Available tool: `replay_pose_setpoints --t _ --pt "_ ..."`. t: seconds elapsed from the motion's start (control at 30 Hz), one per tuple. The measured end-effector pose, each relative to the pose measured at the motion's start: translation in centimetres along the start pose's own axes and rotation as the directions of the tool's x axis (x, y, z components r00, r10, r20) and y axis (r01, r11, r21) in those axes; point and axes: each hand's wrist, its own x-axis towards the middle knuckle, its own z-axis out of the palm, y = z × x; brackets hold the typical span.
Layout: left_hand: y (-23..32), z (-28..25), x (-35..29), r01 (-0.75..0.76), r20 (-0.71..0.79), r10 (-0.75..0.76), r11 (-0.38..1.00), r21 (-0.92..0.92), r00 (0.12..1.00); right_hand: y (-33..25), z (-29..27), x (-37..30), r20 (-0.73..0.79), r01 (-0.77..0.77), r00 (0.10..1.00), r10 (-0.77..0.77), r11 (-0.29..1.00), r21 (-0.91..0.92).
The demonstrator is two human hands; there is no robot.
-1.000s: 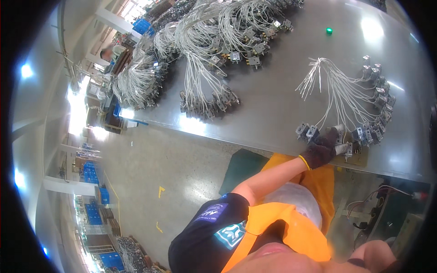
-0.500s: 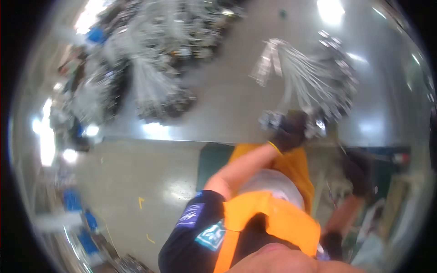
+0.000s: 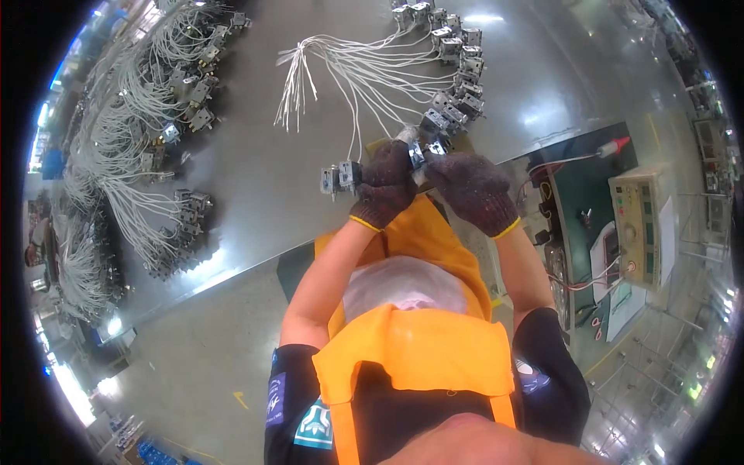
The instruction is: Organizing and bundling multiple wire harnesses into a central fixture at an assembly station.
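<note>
My left hand (image 3: 387, 180), in a dark knitted glove with a yellow cuff, is closed on a small boxy metal part (image 3: 417, 155) near the table's front edge. My right hand (image 3: 473, 190), gloved alike, is closed against the same part from the other side; its fingertips are partly hidden. White wires (image 3: 380, 66) run from a bundle on the table to a curved row of similar metal parts (image 3: 469, 70) just beyond my hands. Two more metal parts (image 3: 341, 178) lie left of my left hand. Something flat and yellowish (image 3: 463, 145) shows beneath my hands.
Piles of wired metal parts (image 3: 147, 101) cover the left of the grey metal table (image 3: 271, 170). To the right, a lower dark green surface (image 3: 585, 186) carries a beige instrument box (image 3: 639, 225), a red-tipped probe (image 3: 612, 147), cables and scissors (image 3: 597, 325).
My right hand has come up from the lower right to meet my left hand at the metal part. The view has turned toward the right, and the picture is sharper.
</note>
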Motion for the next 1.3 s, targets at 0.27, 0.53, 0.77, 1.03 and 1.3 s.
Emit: replay_pose_setpoints --t 0.27,0.53,0.77,1.03,1.3 --pt "1.2 -0.5 0.7 -0.124 -0.136 0.122 0.992 0.000 0.983 -0.5 0.7 1.4 0.111 0.003 0.993 0.028 0.963 -0.268" --pt "1.8 -1.6 1.3 -0.003 0.015 0.003 1.000 -0.024 1.000 -0.9 0.4 1.9 0.210 -0.044 0.974 0.089 0.977 -0.210" --pt "3.3 -2.9 1.8 0.010 0.089 -0.001 0.995 -0.103 0.996 -0.3 1.5 1.1 0.191 -0.017 0.980 0.065 0.970 -0.243" --pt "5.2 -6.5 -2.4 -0.193 -0.174 0.287 0.887 0.419 0.942 -1.4 0.5 -1.6 -0.156 0.043 0.987 0.041 0.864 0.501" --pt "0.0 -9.5 -3.4 -0.019 0.004 0.021 0.852 0.524 1.000 1.9 7.5 0.2 0.154 -0.179 0.983 0.102 0.729 0.660"
